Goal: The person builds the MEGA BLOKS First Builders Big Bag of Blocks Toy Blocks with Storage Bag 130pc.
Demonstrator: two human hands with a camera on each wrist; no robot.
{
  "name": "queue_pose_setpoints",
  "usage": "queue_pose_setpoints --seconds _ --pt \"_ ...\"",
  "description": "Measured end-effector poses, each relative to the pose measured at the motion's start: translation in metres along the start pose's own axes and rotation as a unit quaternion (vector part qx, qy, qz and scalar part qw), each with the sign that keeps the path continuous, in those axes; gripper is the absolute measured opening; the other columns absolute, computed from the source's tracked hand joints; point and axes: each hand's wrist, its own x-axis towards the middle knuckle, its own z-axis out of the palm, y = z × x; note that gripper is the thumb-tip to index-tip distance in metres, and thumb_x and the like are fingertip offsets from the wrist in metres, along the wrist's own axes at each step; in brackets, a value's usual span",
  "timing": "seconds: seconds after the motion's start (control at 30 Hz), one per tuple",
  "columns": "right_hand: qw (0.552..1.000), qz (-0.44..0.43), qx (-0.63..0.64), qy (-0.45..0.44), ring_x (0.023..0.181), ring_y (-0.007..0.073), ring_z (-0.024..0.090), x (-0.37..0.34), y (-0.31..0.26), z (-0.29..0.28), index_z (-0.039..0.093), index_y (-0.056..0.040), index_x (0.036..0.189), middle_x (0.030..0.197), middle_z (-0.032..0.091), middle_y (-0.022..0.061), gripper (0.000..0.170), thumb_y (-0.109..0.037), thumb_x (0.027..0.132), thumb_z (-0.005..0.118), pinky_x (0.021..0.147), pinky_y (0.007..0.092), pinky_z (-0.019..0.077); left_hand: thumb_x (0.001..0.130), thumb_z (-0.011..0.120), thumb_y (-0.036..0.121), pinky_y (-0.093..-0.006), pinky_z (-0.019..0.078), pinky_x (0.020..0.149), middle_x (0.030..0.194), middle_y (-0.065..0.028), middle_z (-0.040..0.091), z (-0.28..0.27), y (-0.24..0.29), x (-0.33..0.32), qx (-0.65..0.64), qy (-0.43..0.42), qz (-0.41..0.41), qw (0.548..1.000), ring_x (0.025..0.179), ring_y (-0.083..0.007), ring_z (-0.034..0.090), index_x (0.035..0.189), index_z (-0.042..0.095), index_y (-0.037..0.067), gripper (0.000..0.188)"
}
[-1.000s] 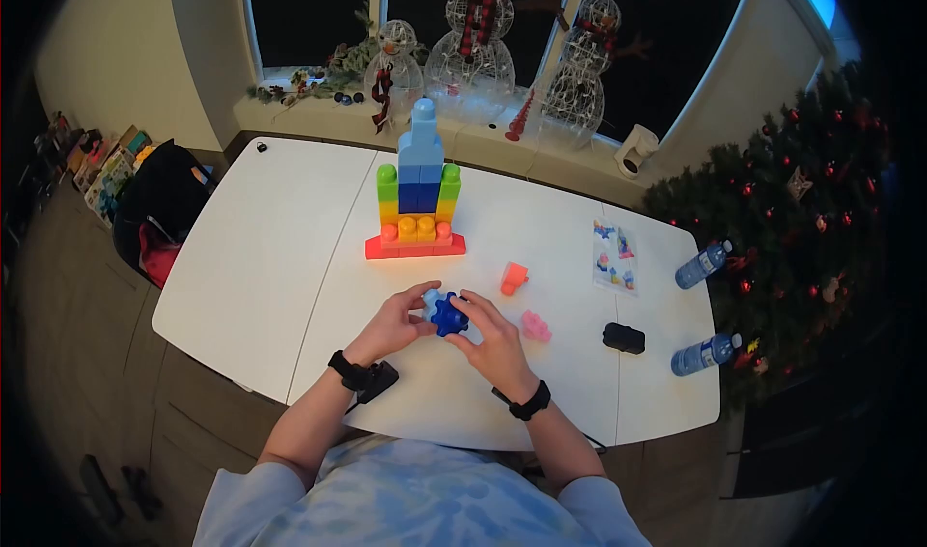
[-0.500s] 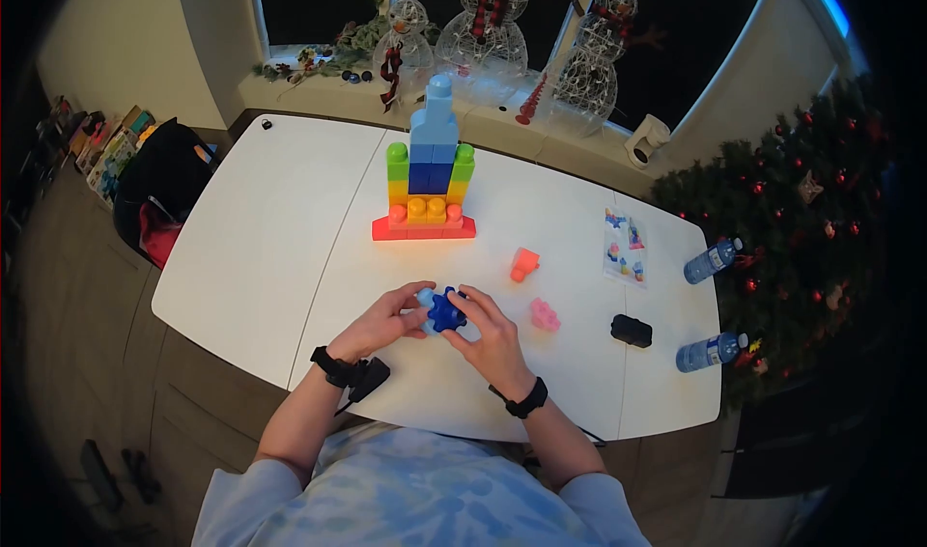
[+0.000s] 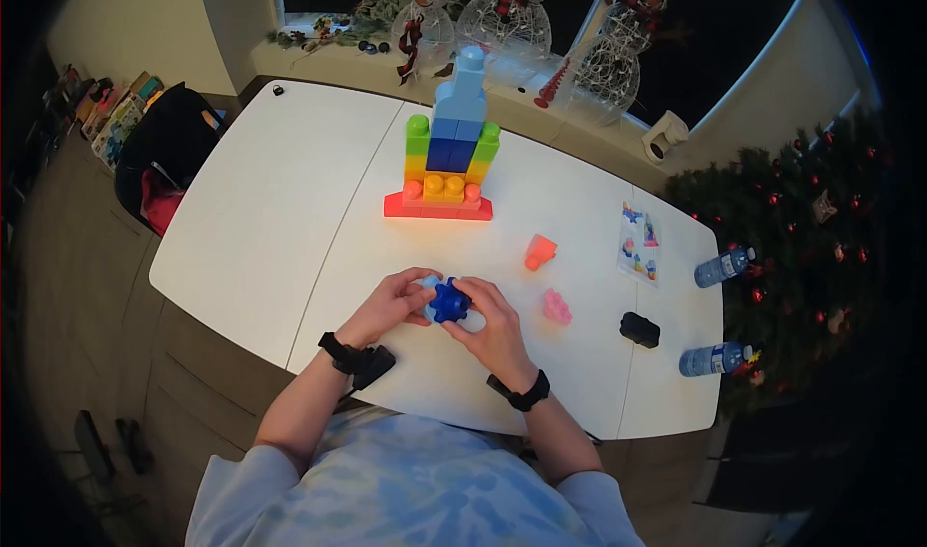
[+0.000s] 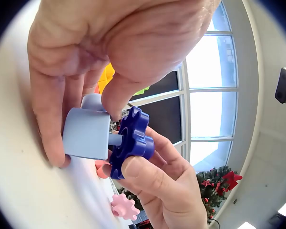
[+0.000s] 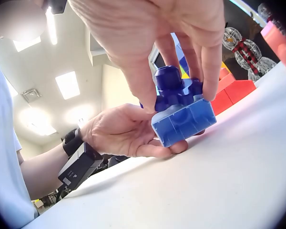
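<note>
My left hand (image 3: 388, 308) grips a light blue toy block (image 4: 87, 133) with a short peg on its side. In my right hand (image 3: 499, 335), thumb and fingers pinch a dark blue toy gear (image 3: 450, 302). The left wrist view shows the gear at the end of the block's peg, with part of the peg visible between the two. Both pieces are held low over the front of the white table (image 3: 251, 228). To their right lie a pink gear (image 3: 556, 306) and a coral block (image 3: 541, 252).
Behind the hands stands a tower of coloured blocks (image 3: 451, 151). Toward the table's right end are a picture sheet (image 3: 639, 246), a black case (image 3: 639, 329) and two water bottles (image 3: 724, 267). A small black object (image 3: 278, 90) sits at the far left corner.
The head view has shifted, so the tower and table sit higher in it. Both hands keep their hold on the block and the gear, and the gear has turned slightly.
</note>
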Motion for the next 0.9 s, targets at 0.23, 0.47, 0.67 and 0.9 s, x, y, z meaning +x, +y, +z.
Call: queue_pose_setpoints --seconds 0.23,0.47,0.67,0.9 --pt "0.996 -0.028 -0.075 -0.039 0.109 0.0358 0.068 0.004 -0.007 -0.003 0.06 -0.0058 0.136 0.132 0.06 0.0142 0.061 -0.008 0.08 0.084 0.089 0.0423 0.0588 0.108 0.056 0.019 -0.0293 0.0641 0.081 0.108 -0.0067 0.07 -0.002 -0.006 0.003 -0.018 -0.006 -0.012 1.0 0.091 -0.0141 0.072 0.14 0.057 0.005 0.035" --pt "0.993 -0.02 -0.106 -0.05 0.106 0.036 0.068 0.003 -0.007 -0.002 0.06 -0.0068 0.137 0.13 0.06 0.0143 0.061 -0.014 0.081 0.084 0.087 0.0416 0.0588 0.104 0.062 0.024 -0.0274 0.0607 0.079 0.107 -0.0039 0.069 0.001 0.011 0.0 -0.059 -0.002 -0.057 0.997 0.085 -0.0101 0.067 0.137 0.06 0.006 0.038" --pt "0.985 -0.021 -0.159 -0.06 0.117 0.0344 0.064 0.011 -0.01 -0.02 0.062 -0.0087 0.137 0.135 0.062 0.0136 0.065 -0.021 0.078 0.086 0.095 0.0437 0.0552 0.083 0.083 0.021 -0.0352 0.0563 0.079 0.101 -0.0086 0.069 0.006 0.016 0.011 0.224 0.043 0.07 0.971 0.089 -0.0225 0.07 0.128 0.058 0.01 0.053" --pt "0.961 0.114 -0.25 0.032 0.124 0.0344 0.061 0.0 -0.004 -0.101 0.062 -0.0107 0.139 0.141 0.06 0.0147 0.068 -0.018 0.076 0.087 0.1 0.0434 0.0535 0.072 0.079 0.001 -0.0429 0.0561 0.084 0.104 -0.0136 0.071 -0.031 0.042 0.035 0.42 0.132 0.185 0.879 0.099 -0.0363 0.07 0.12 0.054 0.012 0.056"
